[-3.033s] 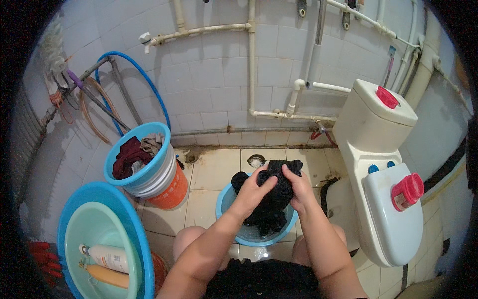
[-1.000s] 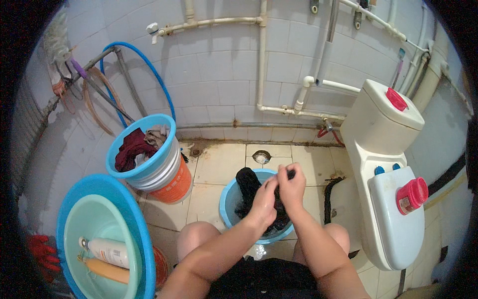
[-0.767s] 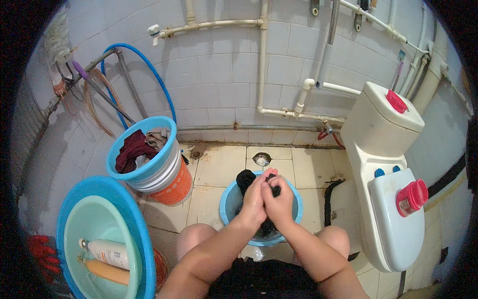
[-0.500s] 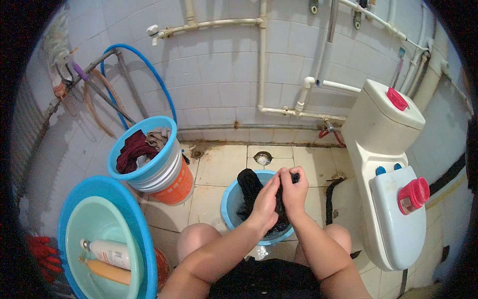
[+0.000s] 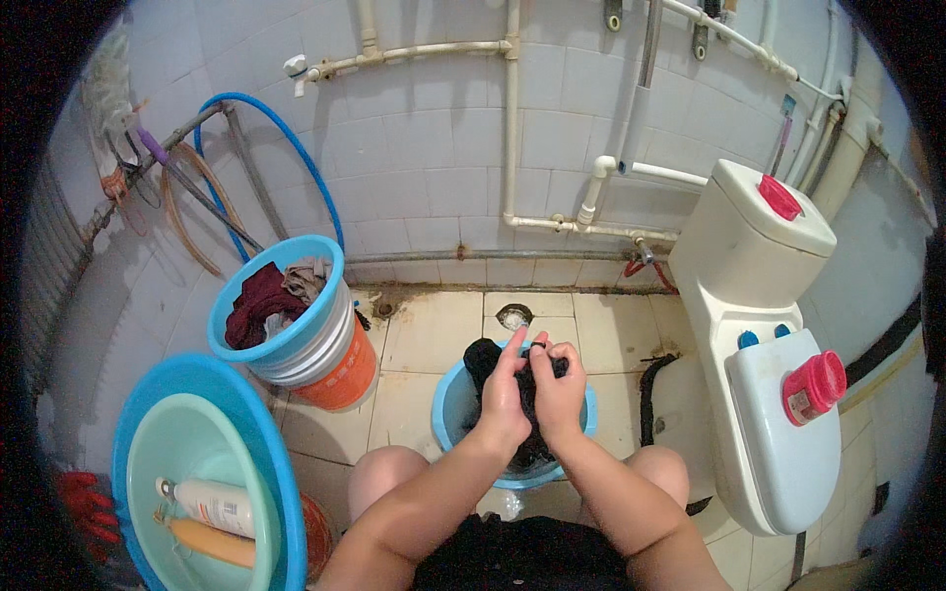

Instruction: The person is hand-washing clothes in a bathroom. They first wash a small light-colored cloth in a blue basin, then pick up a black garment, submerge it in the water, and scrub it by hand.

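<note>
A wet black cloth garment point(image 5: 481, 361) is bunched up in and above a light blue basin point(image 5: 443, 414) on the floor between my knees. My left hand point(image 5: 505, 402) is against the garment, one finger pointing up and the others partly hidden. Close beside it, my right hand point(image 5: 560, 389) is wrapped round a gathered part of the same cloth, with a dark end showing past its fingers. The lower folds lie in the basin.
At left, a blue tub point(image 5: 296, 483) holds a pale green basin point(image 5: 148, 433) with a white bottle point(image 5: 219, 504) and an orange-tan object point(image 5: 212, 542). Clothes fill a blue basin point(image 5: 330, 286) on a bucket point(image 5: 350, 369). A toilet point(image 5: 783, 443) with a red jar point(image 5: 813, 387) stands right.
My hands have shifted slightly left and loosened from their tight press together. A finger of my left hand now points upward, apart from my right hand.
</note>
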Available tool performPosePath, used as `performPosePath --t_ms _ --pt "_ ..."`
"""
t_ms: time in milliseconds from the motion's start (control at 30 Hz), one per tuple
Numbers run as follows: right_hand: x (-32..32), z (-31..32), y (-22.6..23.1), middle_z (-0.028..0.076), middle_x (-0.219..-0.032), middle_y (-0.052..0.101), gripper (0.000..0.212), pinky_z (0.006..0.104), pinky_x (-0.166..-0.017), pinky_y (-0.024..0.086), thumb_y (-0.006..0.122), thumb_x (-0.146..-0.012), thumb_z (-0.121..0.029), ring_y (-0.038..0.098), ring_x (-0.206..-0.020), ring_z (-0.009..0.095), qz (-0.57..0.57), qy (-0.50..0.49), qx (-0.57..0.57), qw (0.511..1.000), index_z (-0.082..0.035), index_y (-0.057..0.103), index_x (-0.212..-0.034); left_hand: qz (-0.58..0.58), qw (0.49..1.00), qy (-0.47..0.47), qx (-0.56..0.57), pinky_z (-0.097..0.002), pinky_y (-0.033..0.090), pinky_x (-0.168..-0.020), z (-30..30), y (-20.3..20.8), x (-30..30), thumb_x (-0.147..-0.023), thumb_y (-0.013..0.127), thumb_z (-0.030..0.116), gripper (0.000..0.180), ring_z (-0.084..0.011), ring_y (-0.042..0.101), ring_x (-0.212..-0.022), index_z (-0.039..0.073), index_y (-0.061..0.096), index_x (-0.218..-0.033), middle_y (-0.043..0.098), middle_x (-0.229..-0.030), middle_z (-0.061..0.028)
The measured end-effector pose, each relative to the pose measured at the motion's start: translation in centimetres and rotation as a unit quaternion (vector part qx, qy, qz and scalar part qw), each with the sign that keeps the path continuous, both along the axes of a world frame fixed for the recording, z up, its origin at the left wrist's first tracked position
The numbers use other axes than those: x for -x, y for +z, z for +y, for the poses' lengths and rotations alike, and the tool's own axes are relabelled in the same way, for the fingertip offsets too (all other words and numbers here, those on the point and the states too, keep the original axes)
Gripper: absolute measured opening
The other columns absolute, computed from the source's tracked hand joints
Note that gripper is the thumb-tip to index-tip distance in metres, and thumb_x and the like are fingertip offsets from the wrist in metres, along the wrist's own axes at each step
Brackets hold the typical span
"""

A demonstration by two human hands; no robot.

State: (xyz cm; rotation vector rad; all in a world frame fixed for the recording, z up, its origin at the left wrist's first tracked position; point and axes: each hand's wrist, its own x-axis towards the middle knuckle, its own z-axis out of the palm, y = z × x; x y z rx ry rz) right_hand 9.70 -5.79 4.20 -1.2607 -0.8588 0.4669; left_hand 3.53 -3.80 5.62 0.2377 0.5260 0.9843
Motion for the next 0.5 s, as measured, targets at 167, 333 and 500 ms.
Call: performPosePath --t_ms 167,333,500 --pt "0.1 -0.7 0.3 0.004 -0.072 0.052 0.020 0.0269 -0.069 0.041 0.062 -0.081 -0.012 0.047 -0.071 0.012 0.060 0.027 0.014 0.998 -0.002 0.046 -0.074 0.035 0.997 -0.008 -0.074 -0.0337 0.039 -0.094 0.2 -0.5 0.1 -0.087 0.040 0.015 0.033 -0.0195 0.052 -0.103 0.004 0.054 -0.115 0.056 -0.109 -0.0085" --pt "0.3 -0.2 0.1 0.004 -0.070 0.052 0.021 0.0265 -0.066 0.040 0.063 -0.081 -0.013 0.046 -0.070 0.011 0.033 0.011 -0.004 0.999 -0.001 0.047 -0.075 0.031 0.996 0.000 -0.082 -0.0335 0.040 -0.092 0.5 -0.9 0.2 -0.086 0.039 0.014 0.029 -0.0201 0.053 -0.101 0.004 0.056 -0.108 0.058 -0.106 -0.0084" --pt "0.1 -0.2 -0.2 0.003 -0.070 0.051 0.021 0.0265 -0.066 0.040 0.063 -0.081 -0.014 0.046 -0.070 0.011 0.061 0.025 0.017 0.998 -0.001 0.047 -0.075 0.036 0.994 -0.003 -0.099 -0.0326 0.041 -0.090 0.4 -0.6 0.2 -0.088 0.039 0.017 0.025 -0.0197 0.053 -0.099 0.005 0.056 -0.101 0.059 -0.105 -0.0068"
